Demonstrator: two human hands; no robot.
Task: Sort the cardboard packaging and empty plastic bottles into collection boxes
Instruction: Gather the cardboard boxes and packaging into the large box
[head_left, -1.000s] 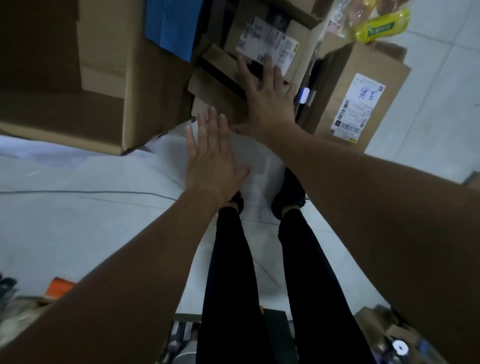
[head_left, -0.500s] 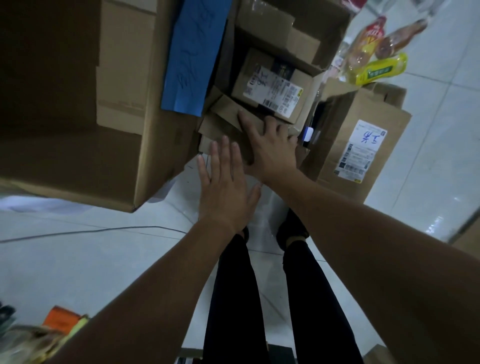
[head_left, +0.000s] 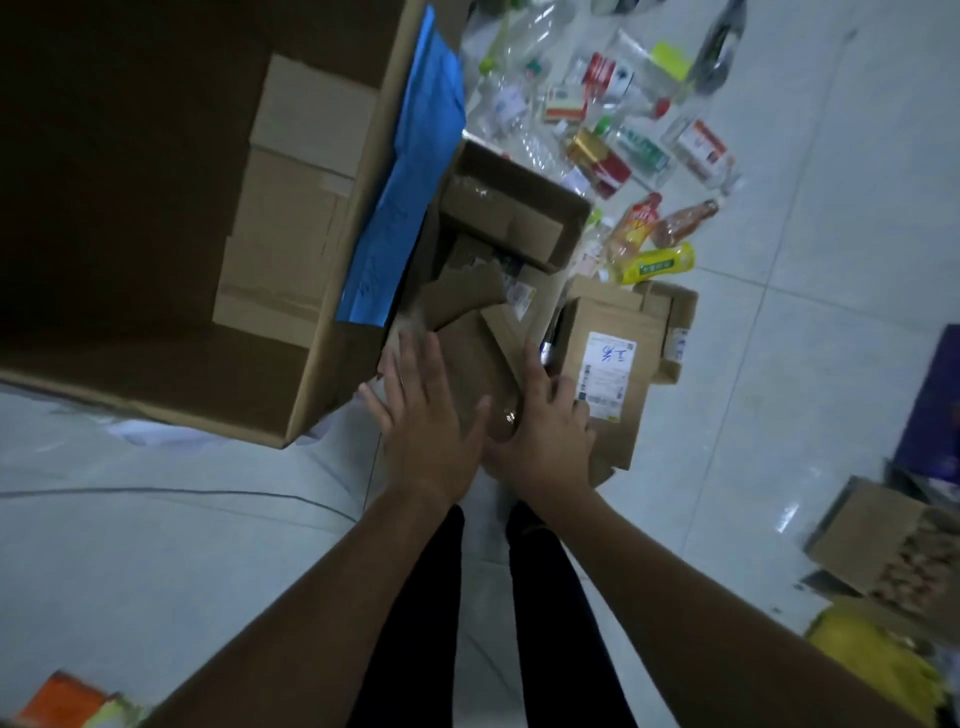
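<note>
- My left hand (head_left: 423, 415), fingers spread, lies flat on a cardboard piece (head_left: 470, 358).
- My right hand (head_left: 543, 431), also spread, presses its other side.

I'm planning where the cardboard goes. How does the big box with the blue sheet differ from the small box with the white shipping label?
The big box lies on its side, its open mouth facing the camera, with flat cardboard inside; the small box stands upright with its top flaps open. The big box carries a blue sheet; the small box bears a white label. The big box is far larger. Both are brown cardboard.
</note>
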